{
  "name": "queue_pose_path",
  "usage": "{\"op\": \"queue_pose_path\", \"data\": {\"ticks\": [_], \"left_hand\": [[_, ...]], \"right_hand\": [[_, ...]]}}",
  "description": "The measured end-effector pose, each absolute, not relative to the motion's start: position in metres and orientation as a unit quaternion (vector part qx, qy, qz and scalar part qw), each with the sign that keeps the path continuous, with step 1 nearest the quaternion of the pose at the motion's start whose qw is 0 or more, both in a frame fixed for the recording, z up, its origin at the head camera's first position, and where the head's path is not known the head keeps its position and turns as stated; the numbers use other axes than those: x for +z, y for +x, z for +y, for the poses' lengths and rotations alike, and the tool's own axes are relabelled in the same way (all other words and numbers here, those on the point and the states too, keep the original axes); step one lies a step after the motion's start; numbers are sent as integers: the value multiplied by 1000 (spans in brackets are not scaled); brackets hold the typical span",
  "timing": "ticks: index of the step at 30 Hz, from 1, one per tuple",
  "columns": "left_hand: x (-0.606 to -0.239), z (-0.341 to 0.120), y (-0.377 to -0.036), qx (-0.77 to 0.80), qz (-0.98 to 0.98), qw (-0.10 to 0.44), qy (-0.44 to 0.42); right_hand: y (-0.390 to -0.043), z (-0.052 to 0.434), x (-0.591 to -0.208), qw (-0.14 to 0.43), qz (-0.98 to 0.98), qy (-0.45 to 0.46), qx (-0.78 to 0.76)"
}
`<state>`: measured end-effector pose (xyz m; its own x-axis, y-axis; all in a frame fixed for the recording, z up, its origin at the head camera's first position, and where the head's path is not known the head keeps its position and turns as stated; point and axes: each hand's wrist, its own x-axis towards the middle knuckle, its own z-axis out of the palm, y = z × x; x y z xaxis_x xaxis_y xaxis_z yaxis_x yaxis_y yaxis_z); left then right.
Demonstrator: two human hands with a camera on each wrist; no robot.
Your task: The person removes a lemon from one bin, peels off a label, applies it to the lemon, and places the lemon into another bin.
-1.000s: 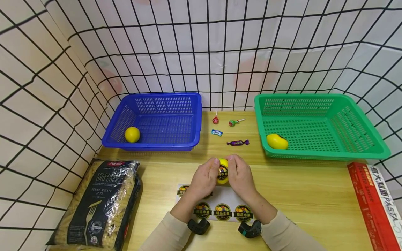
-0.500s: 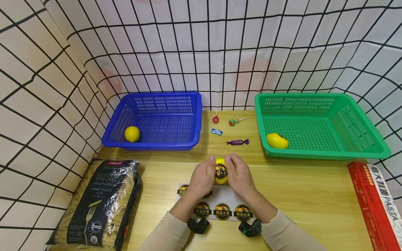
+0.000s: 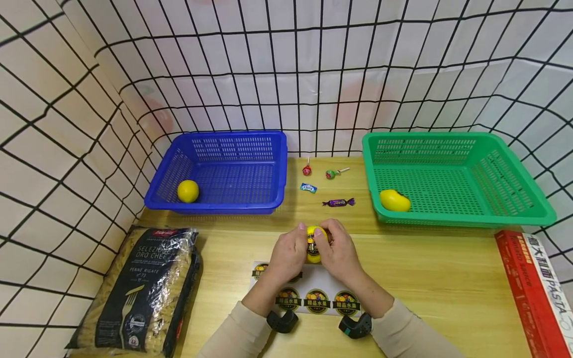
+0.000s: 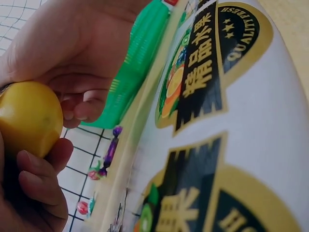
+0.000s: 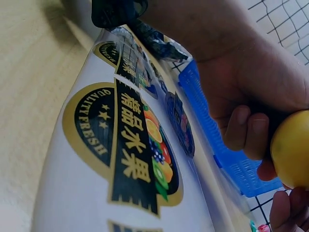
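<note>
Both hands hold a yellow lemon [image 3: 312, 254] above the front middle of the table. A round black-and-gold fruit sticker [image 3: 311, 242] is on its upper side, partly hidden by the right thumb. My left hand [image 3: 288, 252] grips the lemon's left side, fingers curled beneath. From the right, my right hand [image 3: 342, 253] holds it, its thumb lying on the sticker. In the left wrist view the lemon [image 4: 31, 118] shows its bare underside between the two hands. A white sheet [image 3: 309, 278] of similar stickers lies under the hands.
A blue basket [image 3: 215, 207] at back left holds a yellow fruit [image 3: 188, 191]; a green basket [image 3: 447, 219] at back right holds a mango [image 3: 395, 200]. Several wrapped sweets lie between them. A penne bag [image 3: 139, 288] is at left, a red pasta box [image 3: 532, 293] at right.
The right thumb has moved left from the lemon's edge onto the sticker. The lemon has shifted slightly left; the left hand has barely moved.
</note>
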<state>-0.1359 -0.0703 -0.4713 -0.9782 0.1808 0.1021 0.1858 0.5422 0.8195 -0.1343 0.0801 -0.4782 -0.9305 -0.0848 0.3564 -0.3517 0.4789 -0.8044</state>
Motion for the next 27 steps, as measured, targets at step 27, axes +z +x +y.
{"op": "queue_pose_path", "data": {"ticks": [27], "left_hand": [[-470, -87, -142, -565, -768, -235, -186]], "right_hand": [[-144, 100, -461, -32, -853, 59, 517]]}}
